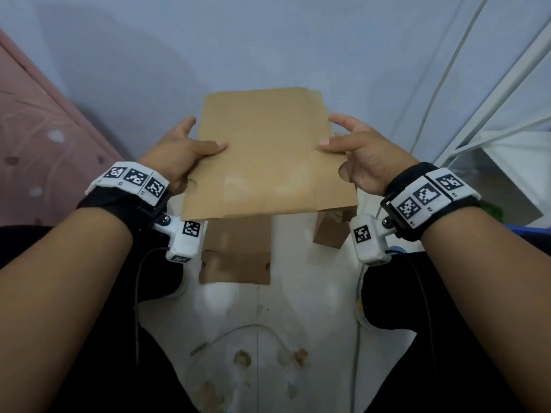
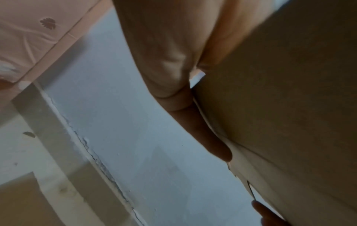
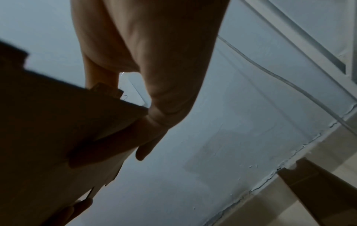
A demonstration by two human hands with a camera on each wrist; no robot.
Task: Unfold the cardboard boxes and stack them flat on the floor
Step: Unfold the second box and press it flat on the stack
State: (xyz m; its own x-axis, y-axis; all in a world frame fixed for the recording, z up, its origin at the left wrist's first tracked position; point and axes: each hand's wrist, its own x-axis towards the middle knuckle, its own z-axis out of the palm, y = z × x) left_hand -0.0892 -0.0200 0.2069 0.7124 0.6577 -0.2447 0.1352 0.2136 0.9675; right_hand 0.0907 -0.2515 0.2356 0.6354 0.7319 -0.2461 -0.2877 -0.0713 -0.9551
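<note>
A flattened brown cardboard box point(image 1: 265, 156) is held up in the air between both hands, in front of the wall. My left hand point(image 1: 182, 153) grips its left edge, thumb on top and fingers underneath. My right hand point(image 1: 357, 153) pinches the right edge, thumb on top; the index finger is lifted off. From below, the left wrist view shows the cardboard's underside point(image 2: 280, 107) with a finger point(image 2: 203, 134) along its edge. In the right wrist view, fingers point(image 3: 108, 146) press against the dark underside of the cardboard point(image 3: 48, 130). More flat cardboard point(image 1: 238, 254) lies on the floor beneath.
A smaller cardboard piece point(image 1: 331, 231) lies on the white floor point(image 1: 298, 323) to the right. A pink mattress point(image 1: 38, 138) borders the left, a white rack point(image 1: 492, 123) and a cable point(image 1: 441, 79) the right. My dark-clothed legs frame the floor.
</note>
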